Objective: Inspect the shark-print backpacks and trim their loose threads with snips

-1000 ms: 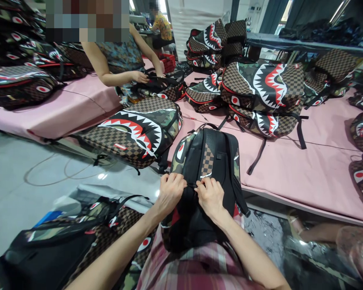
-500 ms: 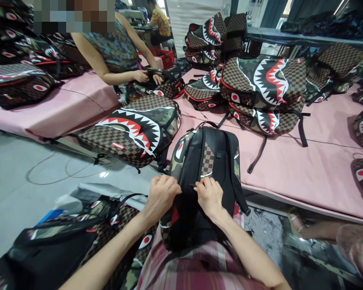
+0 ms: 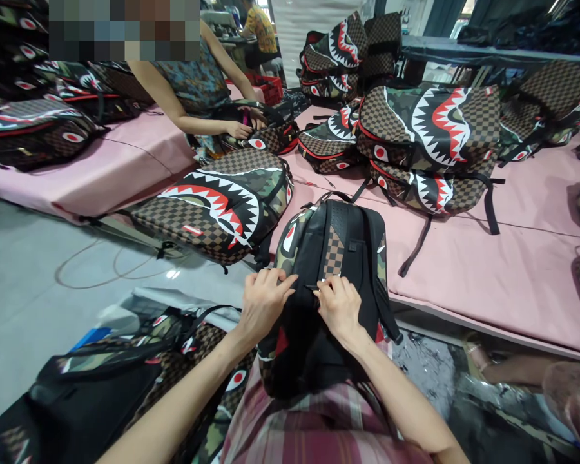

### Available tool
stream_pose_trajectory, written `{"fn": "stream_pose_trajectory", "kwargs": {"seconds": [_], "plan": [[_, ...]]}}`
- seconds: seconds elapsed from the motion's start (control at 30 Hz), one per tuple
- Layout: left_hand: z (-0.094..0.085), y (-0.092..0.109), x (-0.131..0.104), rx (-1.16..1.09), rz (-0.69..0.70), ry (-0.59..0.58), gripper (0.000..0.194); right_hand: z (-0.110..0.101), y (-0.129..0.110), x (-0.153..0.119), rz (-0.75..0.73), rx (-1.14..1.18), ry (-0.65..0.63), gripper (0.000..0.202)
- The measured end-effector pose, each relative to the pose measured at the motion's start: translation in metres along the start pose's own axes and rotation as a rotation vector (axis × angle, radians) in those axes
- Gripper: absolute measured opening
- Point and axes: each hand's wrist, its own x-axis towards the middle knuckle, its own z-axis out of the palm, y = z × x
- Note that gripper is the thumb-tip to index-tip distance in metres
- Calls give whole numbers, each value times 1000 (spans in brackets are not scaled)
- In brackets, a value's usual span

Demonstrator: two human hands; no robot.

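Observation:
A black backpack with camouflage sides rests on my lap, its back panel facing up and its top leaning on the pink table. My left hand is closed at its left edge, thumb and fingers pinching near the black padding. On the shoulder strap, which has a checkered inset, my right hand pinches the lower end. A thin dark bit sticks out from those right fingertips; what it is I cannot make out. Beyond lies a checkered backpack with a shark-mouth print.
More shark-mouth backpacks are stacked on the pink table. Across it a co-worker's hands handle another backpack. Several bags lie low at my left. Somebody's bare leg shows under the table at right.
Both my hands have shifted slightly up along the backpack, and the left fingers have spread a little. The co-worker's hands have moved on their bag. The whole view has shifted slightly.

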Motion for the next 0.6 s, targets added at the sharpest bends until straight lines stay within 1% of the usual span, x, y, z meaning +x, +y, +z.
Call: {"fn": "stream_pose_trajectory", "kwargs": {"seconds": [0.1,0.2,0.33,0.43,0.5,0.53,0.6], "plan": [[4,4,6,42,-7,-24,21,-2,3,3,-4,-11,1,7],[14,6,10,53,-1,-11,13,-1,3,2,10,-11,0,7],[24,7,13,117,51,-10,22,0,3,-1,12,-2,-7,6],[22,6,9,148,145,-71,23,-1,4,-1,-2,-6,11,6],[16,3,3,104,199,-111,23,0,3,1,-11,-18,28,5],[13,0,-1,80,198,-115,22,0,2,3,-18,-22,37,5],[8,-5,-8,50,139,-87,21,3,-1,7,-43,-27,52,5]]}}
